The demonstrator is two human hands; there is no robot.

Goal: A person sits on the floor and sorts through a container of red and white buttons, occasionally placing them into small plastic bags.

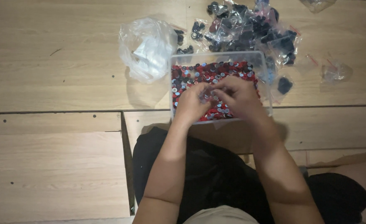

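Left hand (190, 101) and right hand (237, 94) meet above the clear tub (216, 57) of red buttons (210, 72). Fingers curled together; contents of the grip cannot be told.

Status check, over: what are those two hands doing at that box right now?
Left hand and right hand together over clear tub of red and dark buttons. Grip unclear. Crumpled bag beside it.

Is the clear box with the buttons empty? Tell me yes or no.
No, the clear box is packed with red, dark and pale buttons, and both hands work right over them.
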